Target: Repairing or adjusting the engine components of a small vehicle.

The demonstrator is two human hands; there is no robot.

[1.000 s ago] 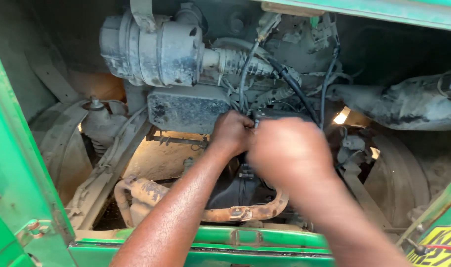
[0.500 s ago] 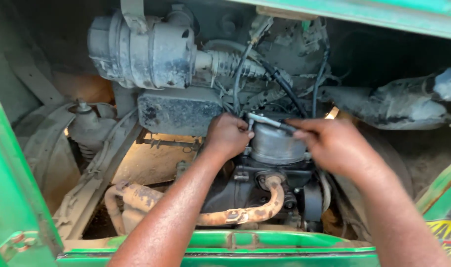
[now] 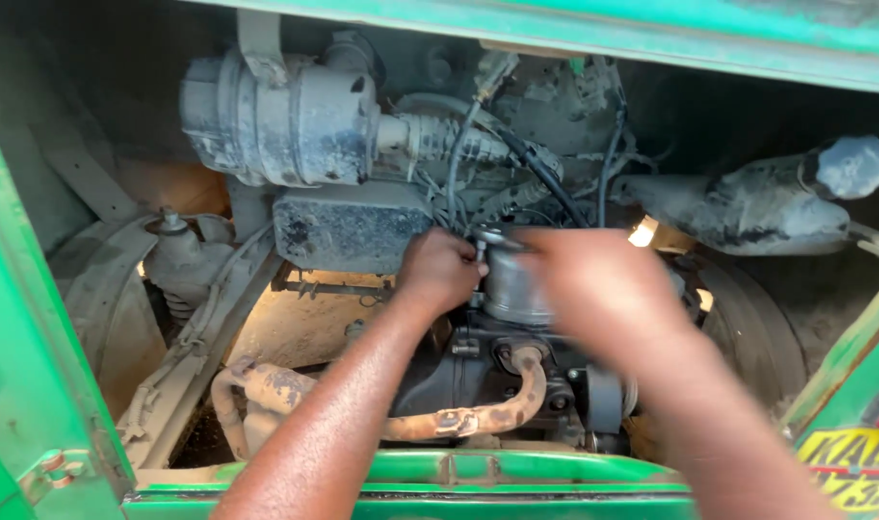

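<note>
left hand (image 3: 441, 272): centre of frame, fingers curled into a closed grip
left forearm: rises from bottom centre
right hand (image 3: 593, 284): centre-right, motion-blurred, grip unclear

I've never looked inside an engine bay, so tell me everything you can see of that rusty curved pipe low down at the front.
The rusty pipe looks like bare metal, orange-brown with corrosion and dust. It bends down from the dark engine block, runs left along the bottom, then curls up at its left end. A flange sits midway. It lies just above the green sill, below the forearms; neither hand touches it.
</note>
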